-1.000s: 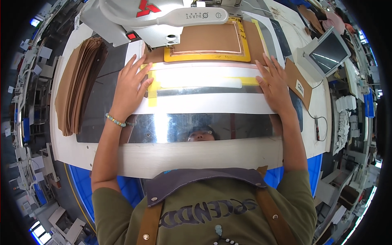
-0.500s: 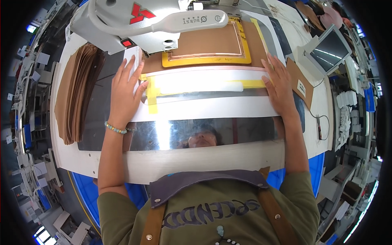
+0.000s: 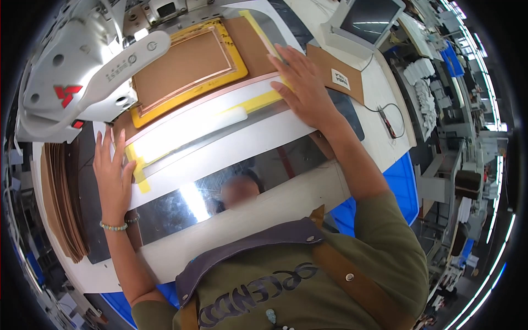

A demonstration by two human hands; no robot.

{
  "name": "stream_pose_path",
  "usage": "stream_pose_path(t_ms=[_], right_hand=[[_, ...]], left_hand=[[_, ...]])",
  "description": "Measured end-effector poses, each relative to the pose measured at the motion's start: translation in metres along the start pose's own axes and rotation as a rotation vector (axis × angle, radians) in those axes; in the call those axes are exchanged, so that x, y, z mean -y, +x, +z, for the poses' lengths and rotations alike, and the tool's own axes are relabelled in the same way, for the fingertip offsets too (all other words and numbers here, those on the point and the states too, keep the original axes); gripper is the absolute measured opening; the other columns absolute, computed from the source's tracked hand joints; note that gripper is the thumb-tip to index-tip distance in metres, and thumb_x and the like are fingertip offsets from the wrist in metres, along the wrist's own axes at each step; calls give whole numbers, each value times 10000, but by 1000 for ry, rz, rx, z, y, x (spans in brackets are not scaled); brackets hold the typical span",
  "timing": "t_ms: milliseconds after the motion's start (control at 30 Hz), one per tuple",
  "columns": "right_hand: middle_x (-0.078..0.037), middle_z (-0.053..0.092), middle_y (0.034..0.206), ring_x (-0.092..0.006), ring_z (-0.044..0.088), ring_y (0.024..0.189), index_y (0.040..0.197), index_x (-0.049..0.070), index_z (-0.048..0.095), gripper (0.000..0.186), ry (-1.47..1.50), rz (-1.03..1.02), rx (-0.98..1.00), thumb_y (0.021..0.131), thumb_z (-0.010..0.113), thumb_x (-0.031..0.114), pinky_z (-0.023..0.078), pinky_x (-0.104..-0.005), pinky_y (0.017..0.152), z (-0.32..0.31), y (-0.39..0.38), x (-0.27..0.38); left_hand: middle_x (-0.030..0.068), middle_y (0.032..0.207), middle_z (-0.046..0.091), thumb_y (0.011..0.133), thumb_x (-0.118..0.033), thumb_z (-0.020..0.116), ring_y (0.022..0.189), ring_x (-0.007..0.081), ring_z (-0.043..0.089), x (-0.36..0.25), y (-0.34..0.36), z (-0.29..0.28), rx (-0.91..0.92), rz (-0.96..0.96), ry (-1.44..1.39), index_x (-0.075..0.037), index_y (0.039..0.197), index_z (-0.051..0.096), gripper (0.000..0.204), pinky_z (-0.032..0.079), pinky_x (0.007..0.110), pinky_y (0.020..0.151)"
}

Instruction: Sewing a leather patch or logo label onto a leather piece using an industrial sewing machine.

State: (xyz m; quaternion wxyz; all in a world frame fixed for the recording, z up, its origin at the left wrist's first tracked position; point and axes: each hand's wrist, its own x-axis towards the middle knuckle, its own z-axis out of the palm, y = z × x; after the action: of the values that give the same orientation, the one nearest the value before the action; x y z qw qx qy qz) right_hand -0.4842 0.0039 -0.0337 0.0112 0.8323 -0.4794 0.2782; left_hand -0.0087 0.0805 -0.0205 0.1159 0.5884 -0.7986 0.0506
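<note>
A yellow rectangular frame, probably a cutting die, lies on a brown sheet beside the head of a grey-white machine. In front of it runs a white board with yellow tape along its edges. My left hand rests open at the left end of this layup, thumb by the tape and fingers pointing toward the machine. At the right end, my right hand lies open with spread fingers over the edge of the brown sheet and board. Neither hand grips anything.
Nearest me is a shiny metal plate on the table. A stack of brown sheets stands at left. To the right are a screen, a brown card with a white label and a small corded tool. A pale handle overhangs the frame.
The whole view has turned, so the table appears tilted and shifted leftward. Both hands stay at the two ends of the layup, still open.
</note>
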Motion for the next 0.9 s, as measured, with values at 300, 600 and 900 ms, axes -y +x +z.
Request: stream_pose_path(t_ms=[300,600,900], right_hand=[[-74,360,1720,-338,263,1598,1584,133,504,551,-170,-27,248,1115,496,422,176,-603,1286,1,-8,3],[-107,410,1684,-337,284,1591,1551,141,543,557,-80,-4,224,1121,457,485,185,-600,1287,-1,-10,-3],[-118,638,1450,-322,571,1356,1327,111,725,372,-59,132,-81,1033,640,322,447,-484,1122,-65,4,-32]], left_hand=[[115,1710,385,1056,-296,569,1610,376,253,-1,0,-2,82,-18,28,-162,1563,564,525,227,529,1285],[119,1705,396,1084,-275,546,1608,358,270,0,0,1,68,-27,-109,-151,1562,564,494,210,505,1293],[135,1700,406,1094,-283,540,1598,356,297,12,-4,10,37,4,-113,-133,1582,537,511,220,491,1282]])
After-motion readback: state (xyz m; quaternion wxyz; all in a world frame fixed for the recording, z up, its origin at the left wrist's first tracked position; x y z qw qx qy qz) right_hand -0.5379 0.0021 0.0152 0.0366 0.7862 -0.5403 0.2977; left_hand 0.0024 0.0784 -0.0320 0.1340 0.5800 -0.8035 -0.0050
